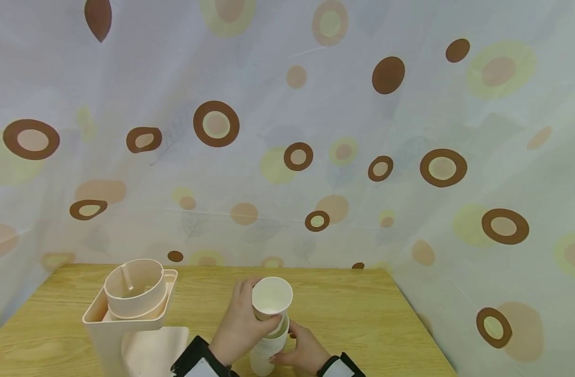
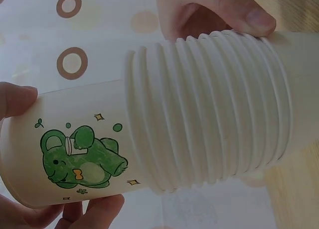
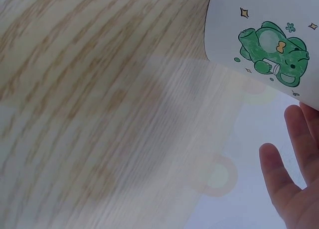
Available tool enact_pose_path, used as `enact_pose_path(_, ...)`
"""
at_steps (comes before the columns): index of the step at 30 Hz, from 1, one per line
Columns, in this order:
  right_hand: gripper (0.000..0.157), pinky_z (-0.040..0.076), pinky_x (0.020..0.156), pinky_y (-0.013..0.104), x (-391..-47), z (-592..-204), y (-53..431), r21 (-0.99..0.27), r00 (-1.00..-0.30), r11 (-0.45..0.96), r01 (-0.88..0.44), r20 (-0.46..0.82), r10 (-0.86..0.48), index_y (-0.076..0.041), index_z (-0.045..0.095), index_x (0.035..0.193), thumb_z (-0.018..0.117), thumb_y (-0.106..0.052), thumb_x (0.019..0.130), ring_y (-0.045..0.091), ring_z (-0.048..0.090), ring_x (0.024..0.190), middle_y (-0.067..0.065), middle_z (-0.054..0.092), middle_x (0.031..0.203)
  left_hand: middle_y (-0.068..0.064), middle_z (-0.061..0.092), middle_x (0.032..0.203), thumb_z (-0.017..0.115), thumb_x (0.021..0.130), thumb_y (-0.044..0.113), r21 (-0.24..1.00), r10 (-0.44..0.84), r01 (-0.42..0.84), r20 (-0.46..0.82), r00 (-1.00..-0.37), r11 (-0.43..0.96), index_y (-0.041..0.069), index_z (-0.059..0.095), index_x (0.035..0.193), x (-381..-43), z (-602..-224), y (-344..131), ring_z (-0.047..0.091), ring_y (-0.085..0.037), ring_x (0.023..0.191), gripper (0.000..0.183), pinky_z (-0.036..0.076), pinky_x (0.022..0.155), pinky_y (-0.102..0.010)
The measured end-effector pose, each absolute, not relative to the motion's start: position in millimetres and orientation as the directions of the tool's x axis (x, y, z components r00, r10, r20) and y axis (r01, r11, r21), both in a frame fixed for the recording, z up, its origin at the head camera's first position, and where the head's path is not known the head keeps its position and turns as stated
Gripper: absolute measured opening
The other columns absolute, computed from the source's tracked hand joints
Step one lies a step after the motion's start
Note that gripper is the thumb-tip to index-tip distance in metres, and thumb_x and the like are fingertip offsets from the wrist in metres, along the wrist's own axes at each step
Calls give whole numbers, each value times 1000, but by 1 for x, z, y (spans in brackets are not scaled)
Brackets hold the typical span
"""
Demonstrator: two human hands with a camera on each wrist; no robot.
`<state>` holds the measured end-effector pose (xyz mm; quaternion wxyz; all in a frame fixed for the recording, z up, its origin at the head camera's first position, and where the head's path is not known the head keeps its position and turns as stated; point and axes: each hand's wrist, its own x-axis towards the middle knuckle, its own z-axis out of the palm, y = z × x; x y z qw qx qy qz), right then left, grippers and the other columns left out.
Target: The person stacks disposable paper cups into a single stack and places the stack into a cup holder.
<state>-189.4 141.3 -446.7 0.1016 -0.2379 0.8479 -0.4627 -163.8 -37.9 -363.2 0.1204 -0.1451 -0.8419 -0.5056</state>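
In the head view my left hand (image 1: pixel 240 324) grips a white paper cup (image 1: pixel 272 294), its round mouth facing up, with thumb in front. The cup's lower end sits inside a stack of nested paper cups (image 1: pixel 263 362). My right hand (image 1: pixel 307 352) holds that stack from the right, thumb and fingers around its side. In the left wrist view a green bear is printed on the upper cup (image 2: pixel 99 109), and several close-set rims of the stack (image 2: pixel 209 109) show beside it. A bear-printed cup (image 3: pixel 219 35) also appears in the right wrist view, above fingers (image 3: pixel 276 174) of my right hand.
To the left on the wooden table (image 1: pixel 353 303) stands a cream plastic holder (image 1: pixel 99 340) with a rectangular top and a flat base. A round, open cylinder (image 1: pixel 136 306) sits in its top. Behind the table hangs a patterned cloth (image 1: pixel 268 110) with brown rings.
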Motion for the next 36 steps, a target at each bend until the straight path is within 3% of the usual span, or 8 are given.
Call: enact_pose_path(36, 64, 39, 90, 66, -191, -449, 142, -833, -859, 455, -316, 47, -510, 0, 50, 130, 75, -24, 75, 38, 51, 115, 22, 57, 130, -18, 53, 107, 81, 65, 24, 803, 170, 391, 353, -920, 449, -7, 48, 120, -158, -372, -39, 54, -30, 98, 71, 51, 81, -50)
